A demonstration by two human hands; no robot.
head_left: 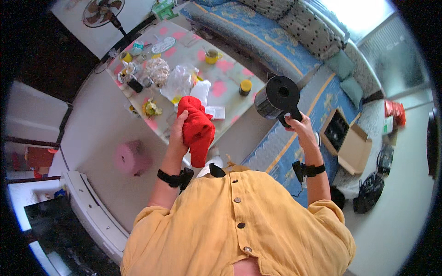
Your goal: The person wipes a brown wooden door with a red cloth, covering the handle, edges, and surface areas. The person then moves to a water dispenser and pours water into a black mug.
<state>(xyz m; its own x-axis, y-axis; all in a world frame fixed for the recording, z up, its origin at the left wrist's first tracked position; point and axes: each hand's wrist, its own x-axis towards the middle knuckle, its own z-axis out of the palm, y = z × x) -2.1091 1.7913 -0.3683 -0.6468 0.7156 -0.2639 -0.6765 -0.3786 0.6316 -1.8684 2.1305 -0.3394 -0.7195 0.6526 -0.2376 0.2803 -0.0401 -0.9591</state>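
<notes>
My left hand grips a bunched red cloth, held in front of the near corner of the table. In my right hand is the handle of a black electric kettle, raised between the table and the sofa, with its dark round lid facing up. On the table stand a yellow-lidded jar, a yellow cup, a clear plastic bag, a bag of pale food and a dark jar. A white box lies just beyond the cloth.
A pink stool stands on the floor at the left. Along the right runs a sofa with a blue cover, bearing an open cardboard box. A black bag lies farther right. An electric fan stands behind the table; a white cabinet is lower left.
</notes>
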